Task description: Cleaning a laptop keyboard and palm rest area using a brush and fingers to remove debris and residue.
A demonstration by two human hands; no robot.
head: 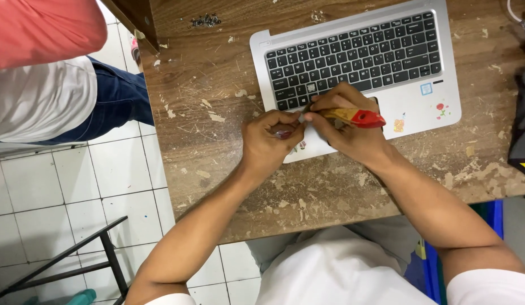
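I count my two hands, left [271, 138] and right [344, 121], one red-handled tool [356, 117], one silver laptop base [358, 62] and one wooden table [228, 79]. At eleven o'clock lies one small heap of screws [206, 21], too blurred to number. Three stickers [440, 109] dot the palm rest, I think.

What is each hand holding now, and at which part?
The right hand grips a brush by its wooden handle, near the red end. Whether the left hand holds anything cannot be told.
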